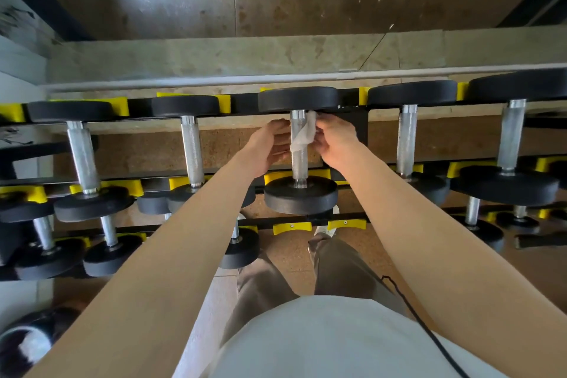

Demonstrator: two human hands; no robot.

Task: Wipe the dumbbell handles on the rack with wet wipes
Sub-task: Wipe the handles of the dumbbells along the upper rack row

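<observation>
Beyond the grey shirt (337, 344), a wet wipe (304, 134) is pinched by the right hand (336, 144) on the middle handle (299, 164) of the rack (357, 129), top row. The hold of the left hand (268, 144) is unclear. Wrapping is judged underway; lengthwise rubbing is needed next.

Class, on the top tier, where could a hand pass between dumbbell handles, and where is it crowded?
Open gaps: between the leftmost handle and second handle; between the fourth handle and rightmost handle. Crowded: the middle handle, where left hand, right hand and wet wipe meet.
</observation>
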